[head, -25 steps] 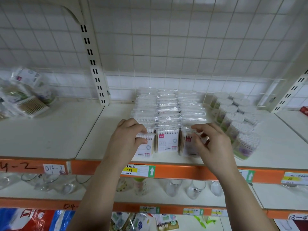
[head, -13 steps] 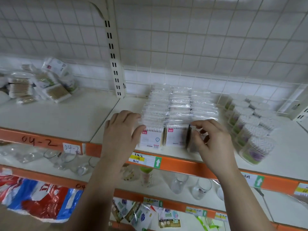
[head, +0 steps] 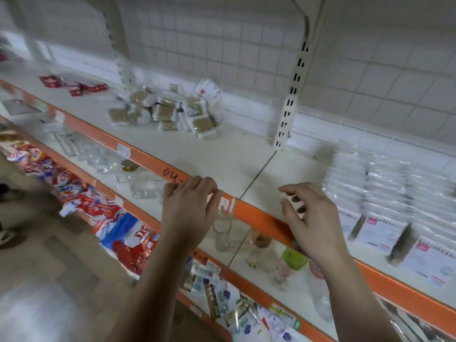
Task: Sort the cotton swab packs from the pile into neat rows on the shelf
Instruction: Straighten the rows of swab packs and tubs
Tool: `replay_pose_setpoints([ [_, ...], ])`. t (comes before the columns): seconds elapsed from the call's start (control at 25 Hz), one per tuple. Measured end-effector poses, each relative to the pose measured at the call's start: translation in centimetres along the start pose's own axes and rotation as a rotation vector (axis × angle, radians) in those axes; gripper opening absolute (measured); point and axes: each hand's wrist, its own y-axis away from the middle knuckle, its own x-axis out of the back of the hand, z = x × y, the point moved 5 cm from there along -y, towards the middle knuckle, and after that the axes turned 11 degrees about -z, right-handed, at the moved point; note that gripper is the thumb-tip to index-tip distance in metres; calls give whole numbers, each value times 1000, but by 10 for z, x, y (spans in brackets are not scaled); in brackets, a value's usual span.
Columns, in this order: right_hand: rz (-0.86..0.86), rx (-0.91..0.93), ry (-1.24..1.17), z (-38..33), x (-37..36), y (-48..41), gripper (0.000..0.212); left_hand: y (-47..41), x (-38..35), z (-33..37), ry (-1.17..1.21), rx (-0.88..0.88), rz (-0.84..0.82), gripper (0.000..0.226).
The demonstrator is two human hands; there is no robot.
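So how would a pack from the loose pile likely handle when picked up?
Probably light: the pile is small film-wrapped bundles of thin swabs. Likely fairly stiff, since the sticks lie packed side by side. The glossy wrap may be slippery, and packs leaning on it could slide.

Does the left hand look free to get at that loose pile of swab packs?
Probably yes: the left hand holds nothing, and only bare shelf lies between it and the pile.

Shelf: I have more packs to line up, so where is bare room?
Bare shelf lies between the pile and the rows, from the post forward to the orange edge. A narrower strip runs in front of the pile. Crowded: the pile itself and the rows at right.
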Motion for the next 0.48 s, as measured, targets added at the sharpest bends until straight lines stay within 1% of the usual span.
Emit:
replay_pose_setpoints([
  [0.08,-6,35,5,-31,-31,-23,22,2,17,-44,-10,39,8,33],
  [0.24,-65,78,-29,-96,-102,-67,21,4,49,-128,2,48,13,29],
  [0.48,-65,80,-106,-158,-175,-114,20,1,75,-220,-26,34,38,24],
])
